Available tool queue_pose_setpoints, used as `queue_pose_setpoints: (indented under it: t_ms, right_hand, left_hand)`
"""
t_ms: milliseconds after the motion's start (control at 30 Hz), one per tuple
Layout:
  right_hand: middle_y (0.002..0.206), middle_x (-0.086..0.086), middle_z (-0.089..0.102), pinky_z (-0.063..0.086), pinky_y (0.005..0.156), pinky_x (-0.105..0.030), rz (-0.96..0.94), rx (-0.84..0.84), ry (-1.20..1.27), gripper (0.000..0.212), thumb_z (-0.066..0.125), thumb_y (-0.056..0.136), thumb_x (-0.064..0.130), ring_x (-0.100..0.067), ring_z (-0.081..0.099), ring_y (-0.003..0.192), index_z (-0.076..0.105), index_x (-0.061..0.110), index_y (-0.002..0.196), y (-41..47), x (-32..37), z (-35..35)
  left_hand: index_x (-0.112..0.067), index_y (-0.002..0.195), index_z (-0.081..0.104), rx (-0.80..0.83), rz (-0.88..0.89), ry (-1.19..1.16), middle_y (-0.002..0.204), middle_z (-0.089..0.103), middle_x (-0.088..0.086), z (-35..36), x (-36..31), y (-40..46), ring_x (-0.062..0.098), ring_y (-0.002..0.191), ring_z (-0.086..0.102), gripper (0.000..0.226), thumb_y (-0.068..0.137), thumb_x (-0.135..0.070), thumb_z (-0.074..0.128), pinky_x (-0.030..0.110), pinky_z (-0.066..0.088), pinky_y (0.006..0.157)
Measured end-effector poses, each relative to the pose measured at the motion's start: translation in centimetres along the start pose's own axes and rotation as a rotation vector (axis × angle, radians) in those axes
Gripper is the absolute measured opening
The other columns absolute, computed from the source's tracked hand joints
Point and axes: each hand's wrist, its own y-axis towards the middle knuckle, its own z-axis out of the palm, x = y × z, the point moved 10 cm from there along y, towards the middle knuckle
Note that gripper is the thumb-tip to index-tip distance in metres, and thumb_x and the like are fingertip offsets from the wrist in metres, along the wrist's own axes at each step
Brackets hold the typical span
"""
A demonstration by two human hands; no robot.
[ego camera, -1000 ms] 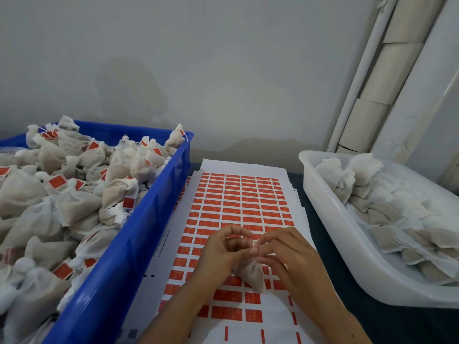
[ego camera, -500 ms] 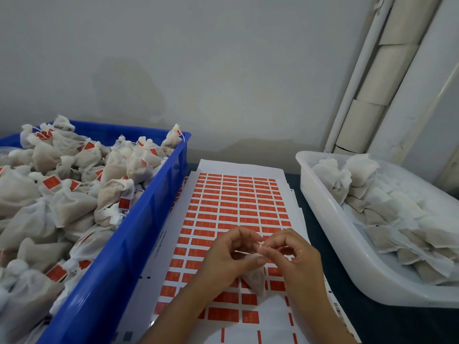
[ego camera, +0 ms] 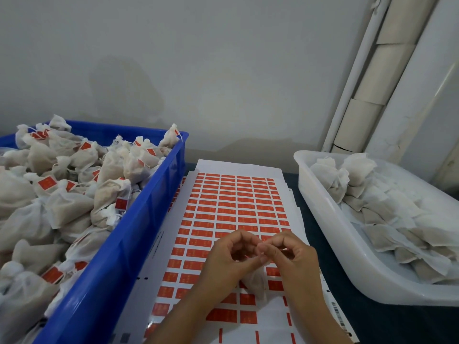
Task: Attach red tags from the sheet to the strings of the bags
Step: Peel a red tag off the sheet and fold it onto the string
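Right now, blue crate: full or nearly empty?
Full. The blue crate is heaped above its rim with tagged bags, many showing red tags.

Red tags (ego camera: 224,225) carry print too small to read; no legible text.

Left hand (ego camera: 229,260), right hand (ego camera: 291,256): bare, no gloves, rings or watch; forearms unsleeved.

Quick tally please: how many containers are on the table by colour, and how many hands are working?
Blue crate: 1
White tub: 1
Hands: 2, left hand and right hand, both on one bag
Total: 4
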Motion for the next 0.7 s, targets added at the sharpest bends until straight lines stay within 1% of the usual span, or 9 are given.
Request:
queue_pose_setpoints:
  t_ms: [133, 233, 300, 400, 533, 600, 700]
  right_hand:
    - [0.069, 0.010, 0.066, 0.050, 0.065, -0.011, 0.014, -0.005, 0.003, 0.024, 0.058, 0.068, 0.044, -0.006, 0.062, 0.073, 0.067, 0.022, 0.068, 0.0, -0.4, 0.0]
    - [0.071, 0.010, 0.067, 0.050, 0.063, -0.010, 0.035, 0.016, 0.030, 0.026, 0.055, 0.071, 0.043, -0.006, 0.063, 0.074, 0.068, 0.021, 0.071, 0.0, -0.4, 0.3]
    - [0.075, 0.013, 0.068, 0.048, 0.062, -0.007, 0.066, 0.045, 0.070, 0.026, 0.051, 0.074, 0.043, -0.004, 0.064, 0.077, 0.069, 0.024, 0.073, 0.2, -0.5, 0.5]
    - [0.082, 0.016, 0.068, 0.048, 0.065, -0.007, 0.076, 0.124, 0.100, 0.026, 0.052, 0.072, 0.045, -0.002, 0.064, 0.082, 0.067, 0.026, 0.082, 0.3, -0.2, 1.1]
    - [0.093, 0.023, 0.065, 0.050, 0.070, -0.010, 0.048, 0.210, 0.010, 0.028, 0.061, 0.070, 0.044, 0.002, 0.061, 0.090, 0.062, 0.032, 0.096, -0.1, 0.2, 2.2]
    - [0.095, 0.020, 0.065, 0.051, 0.072, -0.012, 0.054, 0.234, -0.019, 0.028, 0.062, 0.073, 0.041, 0.002, 0.060, 0.091, 0.060, 0.032, 0.099, -0.3, 0.0, 2.5]
    - [0.097, 0.016, 0.064, 0.050, 0.071, -0.012, 0.046, 0.237, -0.015, 0.020, 0.064, 0.080, 0.027, 0.001, 0.061, 0.092, 0.060, 0.030, 0.099, -0.3, 0.1, 2.5]
  left_hand:
    - [-0.019, 0.087, 0.066, 0.025, -0.051, -0.082, 0.076, 0.069, -0.009, 0.0, 0.7, 0.1, 0.010, 0.077, 0.067, 0.013, 0.076, -0.014, 0.072, 0.016, 0.052, 0.068]
    - [-0.020, 0.084, 0.066, 0.002, -0.100, -0.076, 0.073, 0.069, -0.011, -0.3, 1.3, 0.2, 0.009, 0.076, 0.066, 0.015, 0.074, -0.012, 0.074, 0.015, 0.052, 0.066]
    - [-0.021, 0.083, 0.066, -0.025, -0.120, -0.059, 0.073, 0.068, -0.012, -0.7, 1.6, 0.3, 0.007, 0.076, 0.066, 0.016, 0.072, -0.014, 0.076, 0.015, 0.052, 0.065]
    - [-0.022, 0.087, 0.066, -0.070, -0.131, -0.050, 0.076, 0.069, -0.012, -1.3, 1.7, 0.3, 0.004, 0.077, 0.066, 0.020, 0.071, -0.016, 0.076, 0.014, 0.052, 0.065]
    - [-0.024, 0.088, 0.064, -0.101, -0.120, -0.032, 0.076, 0.069, -0.012, -1.9, 1.7, 0.4, 0.004, 0.079, 0.067, 0.021, 0.073, -0.014, 0.075, 0.012, 0.051, 0.065]
    - [-0.025, 0.088, 0.064, -0.120, -0.125, -0.019, 0.076, 0.069, -0.012, -2.2, 1.8, 0.4, 0.003, 0.079, 0.066, 0.021, 0.075, -0.012, 0.074, 0.011, 0.050, 0.064]
    - [-0.025, 0.087, 0.064, -0.135, -0.125, -0.021, 0.077, 0.069, -0.012, -2.4, 1.8, 0.5, 0.002, 0.079, 0.066, 0.019, 0.075, -0.013, 0.074, 0.009, 0.049, 0.061]
